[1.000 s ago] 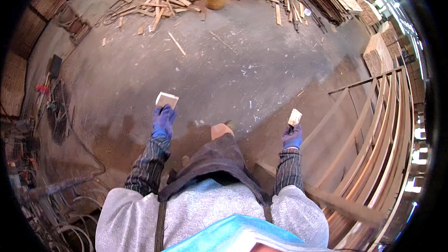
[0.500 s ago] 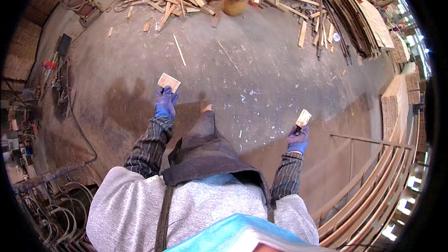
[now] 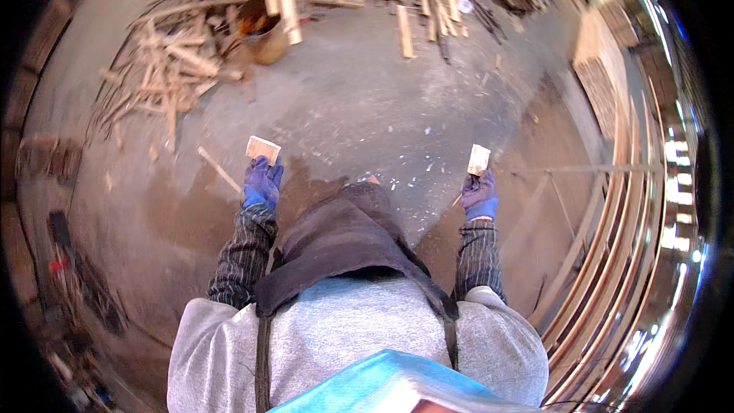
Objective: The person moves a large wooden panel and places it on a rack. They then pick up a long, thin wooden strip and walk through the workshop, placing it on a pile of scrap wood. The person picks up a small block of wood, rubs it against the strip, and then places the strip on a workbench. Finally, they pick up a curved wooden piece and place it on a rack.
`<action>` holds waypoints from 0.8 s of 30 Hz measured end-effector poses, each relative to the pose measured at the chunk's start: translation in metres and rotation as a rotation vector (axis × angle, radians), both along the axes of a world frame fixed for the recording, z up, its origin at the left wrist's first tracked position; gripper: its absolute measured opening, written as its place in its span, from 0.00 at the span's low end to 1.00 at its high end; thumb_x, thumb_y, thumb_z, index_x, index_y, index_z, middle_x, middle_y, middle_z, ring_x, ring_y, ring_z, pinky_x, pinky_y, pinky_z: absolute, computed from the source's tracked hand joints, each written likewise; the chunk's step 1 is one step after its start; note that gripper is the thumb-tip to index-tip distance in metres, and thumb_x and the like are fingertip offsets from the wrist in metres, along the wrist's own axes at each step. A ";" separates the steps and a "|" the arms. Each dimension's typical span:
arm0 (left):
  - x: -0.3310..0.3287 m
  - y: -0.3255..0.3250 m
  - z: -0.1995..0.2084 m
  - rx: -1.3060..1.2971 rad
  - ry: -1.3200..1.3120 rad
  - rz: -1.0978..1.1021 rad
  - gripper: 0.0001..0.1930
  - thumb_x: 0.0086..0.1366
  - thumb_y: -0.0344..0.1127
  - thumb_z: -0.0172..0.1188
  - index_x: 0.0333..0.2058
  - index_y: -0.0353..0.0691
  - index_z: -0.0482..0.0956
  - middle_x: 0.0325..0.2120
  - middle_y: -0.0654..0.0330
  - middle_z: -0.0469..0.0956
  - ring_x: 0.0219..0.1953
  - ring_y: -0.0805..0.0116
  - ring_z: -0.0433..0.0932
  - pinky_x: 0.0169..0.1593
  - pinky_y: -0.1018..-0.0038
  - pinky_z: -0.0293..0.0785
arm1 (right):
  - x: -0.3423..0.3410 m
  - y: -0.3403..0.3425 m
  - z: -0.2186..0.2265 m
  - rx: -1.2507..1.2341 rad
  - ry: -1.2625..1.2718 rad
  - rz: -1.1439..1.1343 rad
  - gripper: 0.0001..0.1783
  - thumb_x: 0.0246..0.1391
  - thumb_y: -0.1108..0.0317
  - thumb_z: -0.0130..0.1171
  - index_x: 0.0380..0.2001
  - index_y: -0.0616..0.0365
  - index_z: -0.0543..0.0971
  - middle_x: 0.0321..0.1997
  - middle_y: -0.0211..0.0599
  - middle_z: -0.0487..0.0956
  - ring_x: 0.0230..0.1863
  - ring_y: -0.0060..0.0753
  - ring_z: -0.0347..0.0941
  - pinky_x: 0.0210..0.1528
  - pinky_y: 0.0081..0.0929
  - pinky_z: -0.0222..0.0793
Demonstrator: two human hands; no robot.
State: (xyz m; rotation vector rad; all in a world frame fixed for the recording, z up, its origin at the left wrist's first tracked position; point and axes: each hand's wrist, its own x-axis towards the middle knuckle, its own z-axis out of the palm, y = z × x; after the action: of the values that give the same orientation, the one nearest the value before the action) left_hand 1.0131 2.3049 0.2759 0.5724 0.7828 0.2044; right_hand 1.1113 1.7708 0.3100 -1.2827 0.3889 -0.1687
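My left hand (image 3: 263, 181), in a blue and purple work glove, is closed on a small flat wood block (image 3: 263, 149). The block is pale and roughly rectangular, and it sticks out past the fingertips. Out to the right, my right hand (image 3: 479, 191) wears a matching glove and grips a second wood block (image 3: 479, 159). That one looks narrower and paler, with a whitish face. Both arms reach forward, wide apart, over the concrete floor (image 3: 367, 118). A dark apron (image 3: 344, 241) hangs between them.
Scrap wood strips (image 3: 180, 61) lie heaped at the far left around a yellowish bucket (image 3: 266, 40) with orange-brown contents. Stacked boards (image 3: 600, 69) stand at the right, above long curved strips on a metal rack (image 3: 589, 170). White chips (image 3: 413, 183) dot the floor ahead.
My view has swung to the right, so the scrap heap and bucket now sit farther left. Both hands still hold their blocks, and the right hand appears slightly farther forward.
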 end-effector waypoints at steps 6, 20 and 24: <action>0.208 -0.092 0.002 0.009 -0.106 -0.194 0.19 0.60 0.33 0.57 0.49 0.45 0.64 0.41 0.61 0.71 0.42 0.63 0.73 0.48 0.66 0.71 | 0.099 -0.076 0.019 0.285 0.038 -0.243 0.15 0.52 0.69 0.52 0.45 0.56 0.72 0.44 0.32 0.76 0.44 0.28 0.72 0.44 0.25 0.71; 0.570 -0.183 -0.035 0.024 -0.026 -0.138 0.19 0.59 0.31 0.58 0.49 0.49 0.65 0.44 0.57 0.72 0.48 0.54 0.71 0.52 0.56 0.67 | 0.516 -0.206 0.009 0.195 -0.045 -0.251 0.23 0.52 0.68 0.52 0.53 0.54 0.68 0.50 0.30 0.73 0.49 0.28 0.69 0.46 0.24 0.67; 0.690 -0.212 -0.066 0.030 -0.063 -0.123 0.20 0.59 0.32 0.57 0.50 0.47 0.64 0.44 0.59 0.71 0.44 0.56 0.74 0.46 0.59 0.71 | 0.635 -0.224 0.017 0.282 -0.020 -0.233 0.20 0.52 0.68 0.53 0.50 0.54 0.70 0.47 0.29 0.74 0.46 0.25 0.69 0.42 0.22 0.67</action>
State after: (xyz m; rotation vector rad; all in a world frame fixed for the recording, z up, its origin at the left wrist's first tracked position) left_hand 1.7035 2.0932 0.2101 0.6373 0.6825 0.1201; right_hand 1.7466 1.5471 0.3265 -0.9556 0.5259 -0.3124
